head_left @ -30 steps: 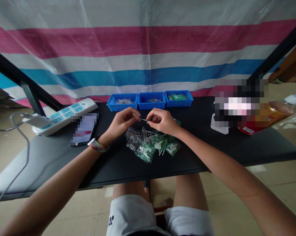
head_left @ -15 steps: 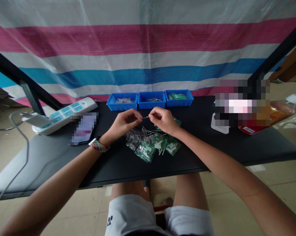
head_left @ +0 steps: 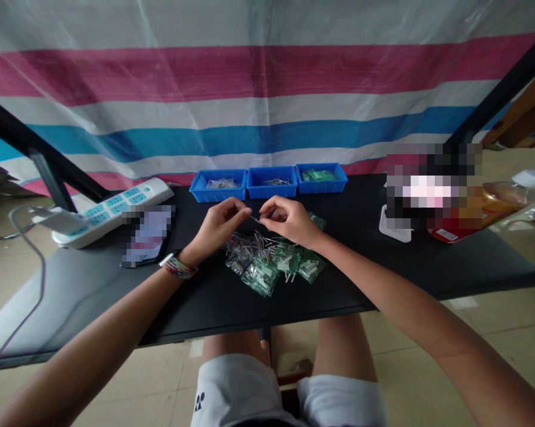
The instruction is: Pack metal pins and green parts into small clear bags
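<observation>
My left hand is pinched closed on one end of a thin metal rod, above the middle of the table. From the other side, my right hand closes thumb and fingers on the rod's other end; only the short middle shows between them. Just below both hands lies a heap of small clear and green bags with white pieces inside. Loose metal rods are scattered among the bags.
Behind the hands stand three blue bins: one with clear bags, one with metal rods, one with green bags. A power strip and phone lie left. A white object and bottle are right.
My hands have shifted slightly left and the rod has tilted, its right end now lower. My right fingers have changed their hold, spreading somewhat around the rod's end. The heap looks unchanged.
</observation>
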Available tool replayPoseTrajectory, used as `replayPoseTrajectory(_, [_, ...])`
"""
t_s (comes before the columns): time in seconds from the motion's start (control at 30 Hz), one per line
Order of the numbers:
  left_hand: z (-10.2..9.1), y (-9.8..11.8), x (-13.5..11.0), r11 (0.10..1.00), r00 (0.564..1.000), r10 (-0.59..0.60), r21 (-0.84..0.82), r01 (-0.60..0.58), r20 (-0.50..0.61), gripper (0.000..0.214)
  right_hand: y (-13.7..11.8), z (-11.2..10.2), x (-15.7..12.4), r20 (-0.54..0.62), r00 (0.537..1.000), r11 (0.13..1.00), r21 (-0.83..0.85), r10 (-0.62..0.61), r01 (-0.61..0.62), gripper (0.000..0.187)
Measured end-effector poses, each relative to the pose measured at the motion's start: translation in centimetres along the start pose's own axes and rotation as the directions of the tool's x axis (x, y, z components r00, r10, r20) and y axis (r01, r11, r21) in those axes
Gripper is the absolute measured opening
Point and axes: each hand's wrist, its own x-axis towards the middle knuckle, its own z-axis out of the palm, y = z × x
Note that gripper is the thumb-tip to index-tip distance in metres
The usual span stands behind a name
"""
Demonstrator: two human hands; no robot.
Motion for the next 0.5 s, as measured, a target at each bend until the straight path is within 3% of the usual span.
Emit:
replayPoseTrajectory(0.27, [0.10,-0.19,0.21,1.000,1.000,-0.011,-0.004,0.011,-0.019,0.047,-0.11,0.44,-0.37,0.012,0.997,0.993,-0.087,-0.081,0.082,0.016])
replayPoseTrajectory(0.5, [0.03,0.34,0.16,1.000,0.999,0.000,-0.015,0.001,0.050,0.053,0.33,-0.14,-0.05,-0.025,1.000,1.000,-0.028,-0.012,0.011,0.031])
